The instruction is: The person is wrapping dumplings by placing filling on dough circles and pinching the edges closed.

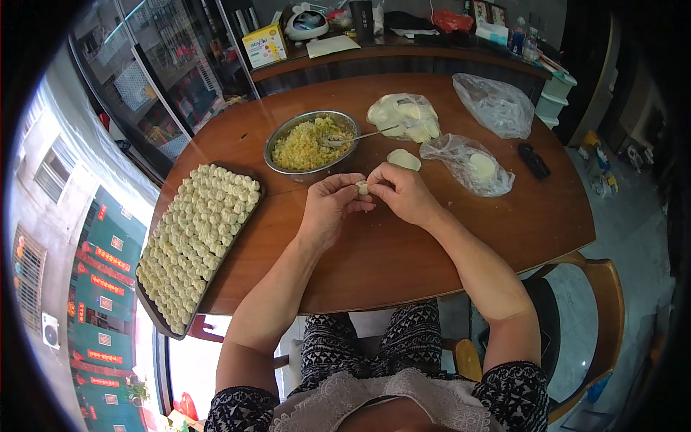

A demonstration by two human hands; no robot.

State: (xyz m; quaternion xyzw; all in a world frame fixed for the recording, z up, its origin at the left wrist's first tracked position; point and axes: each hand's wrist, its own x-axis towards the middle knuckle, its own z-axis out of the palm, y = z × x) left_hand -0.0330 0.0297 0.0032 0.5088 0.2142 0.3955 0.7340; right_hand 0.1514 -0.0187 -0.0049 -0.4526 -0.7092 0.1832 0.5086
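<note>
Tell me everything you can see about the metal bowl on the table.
The metal bowl is round, shallow and shiny, like steel, and stands upright on the brown wooden table, just beyond the person's hands. It is largely filled with a yellow, crumbly filling flecked with green. A metal spoon lies in it, bowl end in the filling, handle jutting over the right rim toward a plastic bag of wrappers. The tray of dumplings lies to its left, apart from it.

Bare forearms — black-and-white patterned short sleeves and trousers, lace neckline
</note>
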